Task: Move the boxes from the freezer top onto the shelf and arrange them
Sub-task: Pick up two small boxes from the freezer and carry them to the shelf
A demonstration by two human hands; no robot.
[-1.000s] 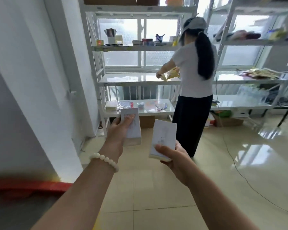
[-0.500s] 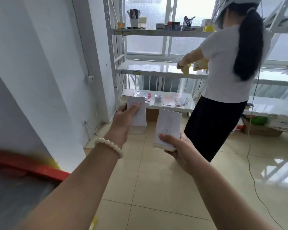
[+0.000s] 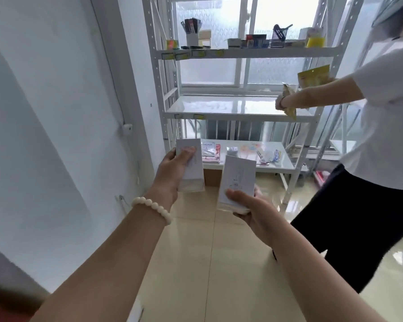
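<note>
Boxes: left box [image 3: 191,167] gripped in left hand [image 3: 172,173], right box [image 3: 236,182] in right hand [image 3: 254,209].

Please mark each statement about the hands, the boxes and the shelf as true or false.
1. Each hand holds one white box. True: left hand holds the left box, right hand the right box.
2. The middle shelf is full of boxes. False: it is nearly bare.
3. A bead bracelet is on the left wrist. True.
4. The other person holds nothing. False: they hold yellow packets.
</note>
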